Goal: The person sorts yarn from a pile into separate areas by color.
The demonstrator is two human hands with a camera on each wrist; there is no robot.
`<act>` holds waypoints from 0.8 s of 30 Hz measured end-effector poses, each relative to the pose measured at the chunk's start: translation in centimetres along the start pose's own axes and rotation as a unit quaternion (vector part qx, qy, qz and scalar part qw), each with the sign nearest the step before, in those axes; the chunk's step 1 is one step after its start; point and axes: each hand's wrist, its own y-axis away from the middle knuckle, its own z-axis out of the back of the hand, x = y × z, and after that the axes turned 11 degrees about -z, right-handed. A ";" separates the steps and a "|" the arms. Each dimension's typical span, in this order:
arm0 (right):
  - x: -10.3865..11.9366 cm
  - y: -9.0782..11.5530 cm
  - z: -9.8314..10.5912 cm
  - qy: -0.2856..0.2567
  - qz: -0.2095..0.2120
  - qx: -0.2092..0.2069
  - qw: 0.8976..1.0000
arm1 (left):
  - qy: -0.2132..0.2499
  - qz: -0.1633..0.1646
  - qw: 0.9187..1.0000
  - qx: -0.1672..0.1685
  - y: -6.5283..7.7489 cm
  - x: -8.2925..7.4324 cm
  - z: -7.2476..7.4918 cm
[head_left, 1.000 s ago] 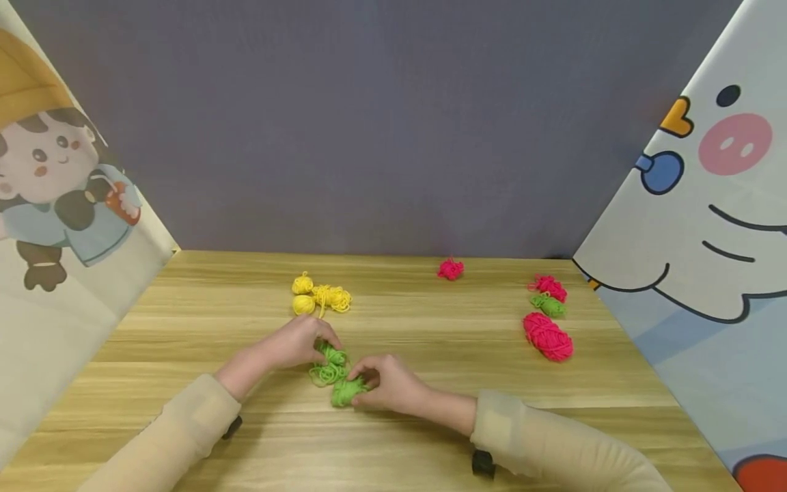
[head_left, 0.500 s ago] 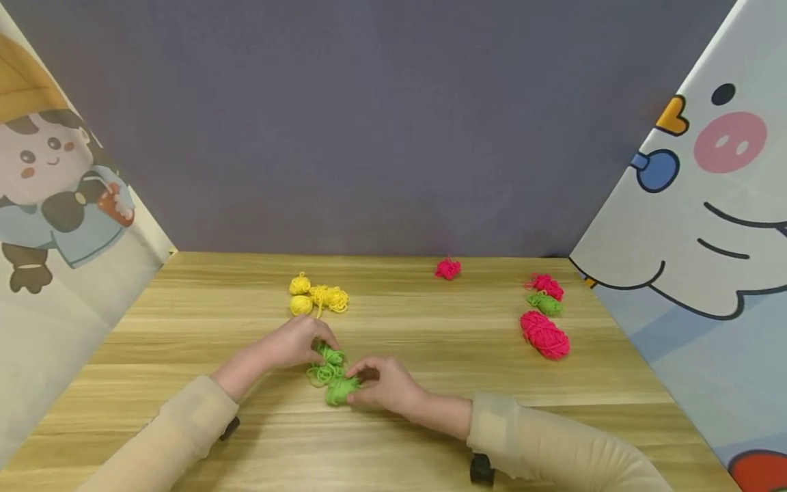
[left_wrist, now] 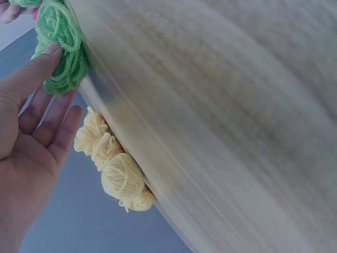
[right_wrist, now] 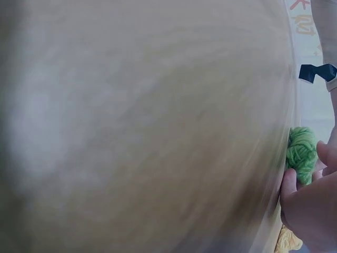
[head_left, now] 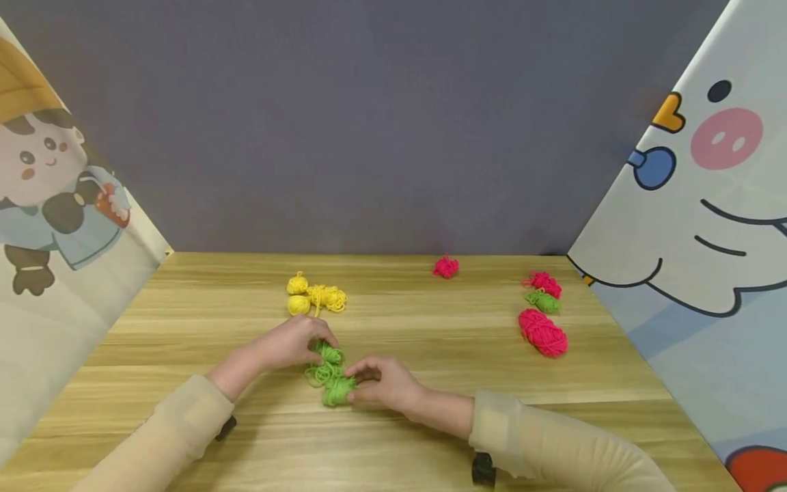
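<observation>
Yarn in yellow lies on the tabletop beyond my left hand, which, half curled, pinches a loose green bundle. Apparently touching it, a green ball sits pinched by my half-closed right hand. Farther right lies pink yarn. I judge I'm grouping the greens; the next move calls for easing both hands off without snagging loops.

Both hands pinch green yarn on a wooden table, with yellow yarn just beyond.
</observation>
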 end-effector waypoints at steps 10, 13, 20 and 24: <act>-0.2 0.2 0.9 -0.017 0.002 0.007 1.000 | -0.001 -0.009 1.000 0.012 0.0 0.1 0.1; 0.0 0.3 1.4 -0.025 0.006 0.014 1.000 | -0.001 -0.004 1.000 0.016 0.0 -0.2 0.4; 0.9 0.8 3.2 -0.041 0.023 0.026 0.999 | -0.013 0.006 1.000 0.008 -0.2 -1.1 1.6; 1.5 1.2 4.5 -0.029 0.024 0.016 0.999 | -0.028 -0.006 1.000 0.007 -0.2 -1.7 2.0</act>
